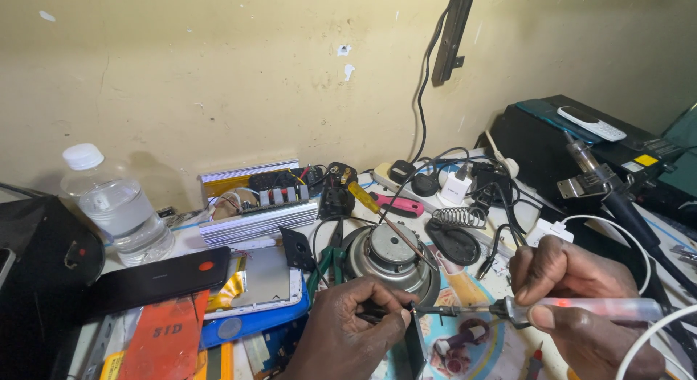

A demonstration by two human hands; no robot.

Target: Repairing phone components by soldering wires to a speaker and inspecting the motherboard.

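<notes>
At the bench's (pixel 190 238) left edge sits a black case (pixel 40 256), with a water bottle (pixel 116 209) standing just behind it near the wall. Right of these a black phone (pixel 156 278) lies flat, its end over an orange strip (pixel 167 336). Next to it a tablet (pixel 265 285) lies face down with gold foil at its edge. Behind the tablet, against the wall, is an open finned metal box (pixel 250 206) showing its circuit parts.

Near the bench's front edge the left hand (pixel 348 329) comes up from below, knuckles up, fingers curled and pinched on a small dark part (pixel 415 341) that stands on edge; what else it grips is hidden. Just behind it rests a round speaker (pixel 388 260), magnet up, with a yellow-handled screwdriver (pixel 385 219) leaning across it and green pliers (pixel 328 264) at its left.

The right hand (pixel 573 300) enters from the lower right, closed in a pen-like grip round a soldering iron (pixel 581 307) with a clear handle. The iron lies level, pointing left, its tip meeting the dark part at the left fingertips.

Further back lie a power strip (pixel 435 195) with white chargers, a coiled iron stand (pixel 459 219), and at the right edge a black unit (pixel 559 144) with a remote (pixel 592 124) on top.
</notes>
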